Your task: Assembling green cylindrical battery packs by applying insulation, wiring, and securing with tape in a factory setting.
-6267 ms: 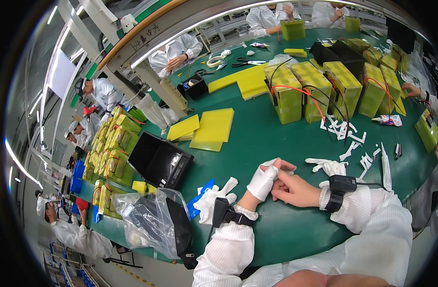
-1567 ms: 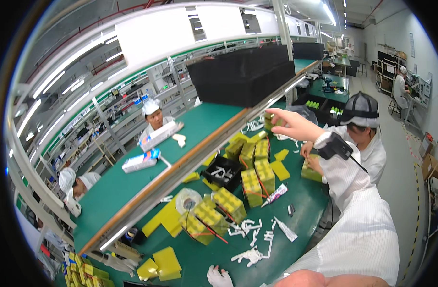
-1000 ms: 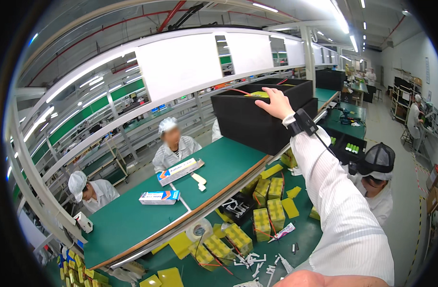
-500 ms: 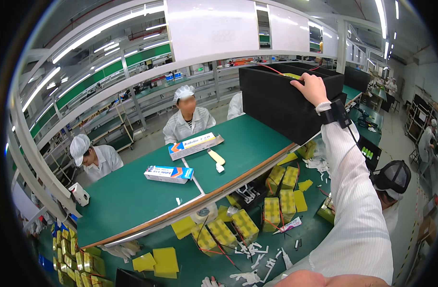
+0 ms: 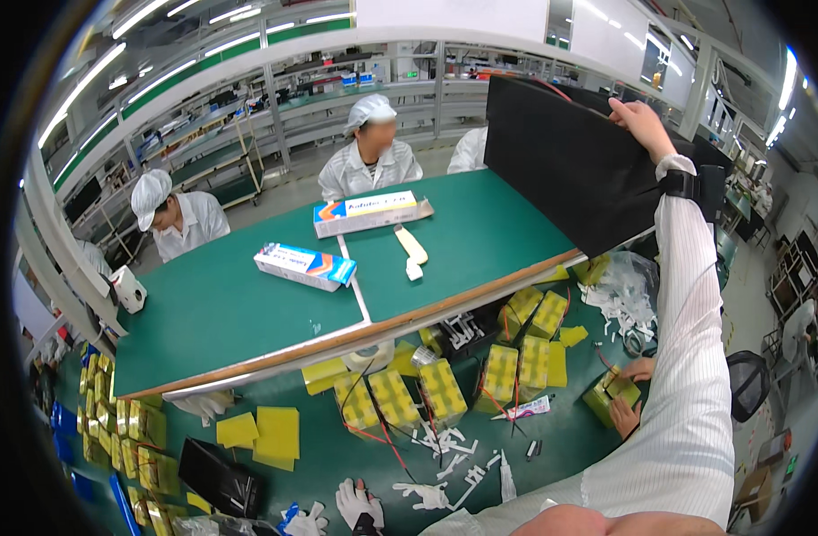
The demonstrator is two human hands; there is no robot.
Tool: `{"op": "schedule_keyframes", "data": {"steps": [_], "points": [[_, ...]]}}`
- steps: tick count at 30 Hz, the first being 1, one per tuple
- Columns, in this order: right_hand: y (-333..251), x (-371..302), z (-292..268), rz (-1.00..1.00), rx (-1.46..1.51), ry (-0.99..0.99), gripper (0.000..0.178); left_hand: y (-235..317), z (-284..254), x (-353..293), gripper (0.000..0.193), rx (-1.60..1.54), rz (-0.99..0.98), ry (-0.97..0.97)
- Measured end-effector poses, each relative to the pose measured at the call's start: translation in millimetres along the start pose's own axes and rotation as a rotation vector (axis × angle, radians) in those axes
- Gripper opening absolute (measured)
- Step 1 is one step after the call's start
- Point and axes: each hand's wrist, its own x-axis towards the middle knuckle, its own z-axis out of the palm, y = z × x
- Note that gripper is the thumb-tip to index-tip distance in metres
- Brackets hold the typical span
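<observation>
Black box (image 5: 561, 161), matt, straight-walled, red wire (image 5: 553, 89) at its top; on raised green shelf (image 5: 489, 223), right end. Right hand (image 5: 643, 127), bare: gripping its upper rim. Left hand (image 5: 360, 505), white-gloved: fingers loosely parted, at lower table (image 5: 324, 447).

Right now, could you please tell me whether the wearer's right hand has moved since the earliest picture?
Yes. Judged against the raised shelf's wooden edge, the right hand has gone up from below it to the black bin.
</observation>
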Motion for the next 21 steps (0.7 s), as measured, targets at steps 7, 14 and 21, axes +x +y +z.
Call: {"op": "schedule_keyframes", "data": {"steps": [7,14,21], "points": [[46.3,44.0,-23.0,-0.229,-0.267,-0.336,0.043,4.8,-3.0,16.5,0.047,-0.021,-0.01,-0.033],[194.5,-154.5,53.2,-0.185,-0.419,-0.467,0.041,1.6,-13.4,22.5,0.055,-0.06,-0.08,-0.078],[322.5,-391.5,104.9,-0.274,-0.665,-0.375,0.04,-6.3,-12.4,-3.7,0.058,-0.056,-0.16,-0.121]]}}
